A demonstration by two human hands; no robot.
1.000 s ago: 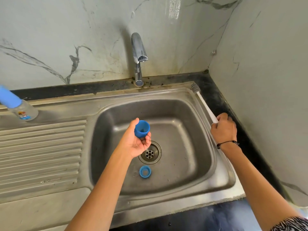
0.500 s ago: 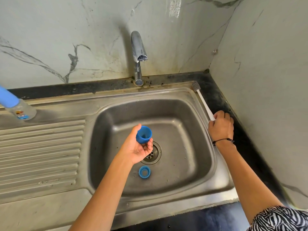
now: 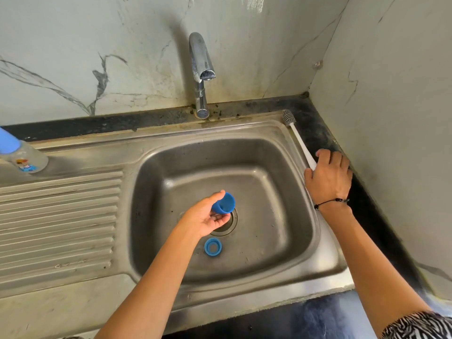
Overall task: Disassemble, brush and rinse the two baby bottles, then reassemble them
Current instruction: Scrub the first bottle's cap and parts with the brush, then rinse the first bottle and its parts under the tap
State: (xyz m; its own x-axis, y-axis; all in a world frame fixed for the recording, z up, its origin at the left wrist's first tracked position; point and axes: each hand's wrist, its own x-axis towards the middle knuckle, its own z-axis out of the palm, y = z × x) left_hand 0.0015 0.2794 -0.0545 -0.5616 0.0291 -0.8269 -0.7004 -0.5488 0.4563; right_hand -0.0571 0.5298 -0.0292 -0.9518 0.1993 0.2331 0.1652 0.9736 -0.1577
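From the head camera we look down into a steel sink (image 3: 325,255) with a tap (image 3: 200,69) at twelve o'clock. Our left hand (image 3: 205,216) hovers over the drain (image 3: 228,222) at the centre of the basin, thumb and curled fingers pinching a blue cap (image 3: 223,203) tipped on its side with its open mouth facing us. Just below it, toward six o'clock, a blue ring (image 3: 213,246) lies flat on the basin floor. Our right hand (image 3: 329,177) is at three o'clock on the sink's rim, fingers bent down over the white handle of a bottle brush (image 3: 299,140) that lies along the rim with its bristles pointing toward one o'clock; whether this grip has closed round the handle or merely rests on it we cannot tell. Far off at nine o'clock, on the surface beside the ribbed drainboard (image 3: 61,216), a baby bottle (image 3: 22,157) with blue on top stands at the frame's edge, partly cut off.

We judge the job to be early: one bottle looks taken apart, since its cap and ring are loose, though its body and teat are nowhere in view. No water runs from the tap. Brushing seems about to begin; rinsing, the bottle at nine o'clock and all reassembly remain.
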